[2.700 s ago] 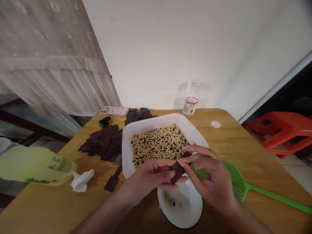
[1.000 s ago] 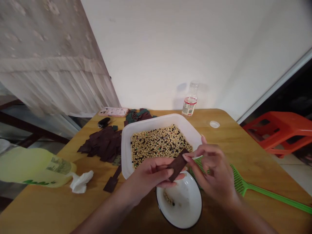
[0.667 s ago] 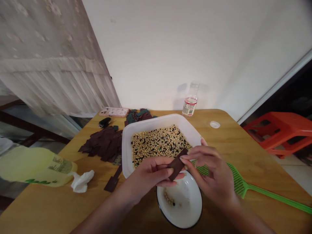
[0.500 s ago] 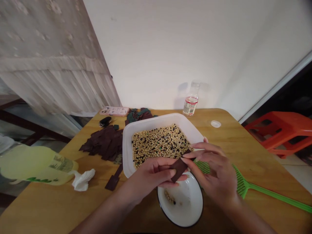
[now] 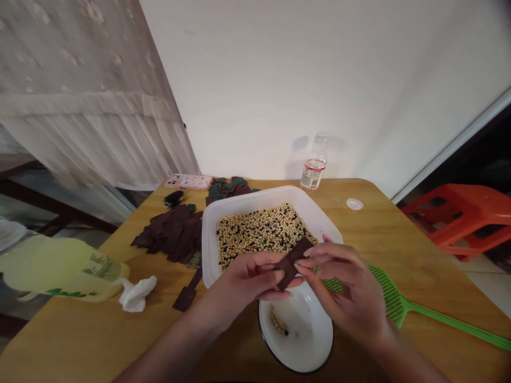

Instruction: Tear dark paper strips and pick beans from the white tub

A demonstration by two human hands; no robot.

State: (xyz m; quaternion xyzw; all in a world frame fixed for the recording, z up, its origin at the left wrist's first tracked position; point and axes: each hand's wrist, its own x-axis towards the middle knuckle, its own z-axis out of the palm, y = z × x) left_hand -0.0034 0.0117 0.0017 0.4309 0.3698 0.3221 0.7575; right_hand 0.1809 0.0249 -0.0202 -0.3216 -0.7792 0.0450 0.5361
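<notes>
Between my hands is a flat dark brown strip [image 5: 294, 259], its material unclear. My left hand [image 5: 255, 276] pinches its lower left end, thumb on top. My right hand [image 5: 343, 276] closes thumb and fingertips on its right edge. Just behind it stands a white plastic tub [image 5: 211, 229] of small pale beads or beans [image 5: 255, 229] mixed with black and a few coloured ones. Under my hands a white bowl with a dark rim [image 5: 307, 351] holds a short row of the same pale pieces and one black one. A pile of dark brown pieces [image 5: 171, 231] lies left of the tub.
A green fly swatter [image 5: 393, 298] lies at right. At the back are a clear bottle [image 5: 313, 173], a white lid [image 5: 354, 204], green and brown pieces [image 5: 231, 189], a pink phone [image 5: 188, 182] and a black key fob [image 5: 173, 199]. A yellow-green bag with tissue [image 5: 138, 293] sits left.
The brown strip has turned so more of its upper part shows above my fingers. My right fingers have shifted lower along its edge. Both hands still grip it.
</notes>
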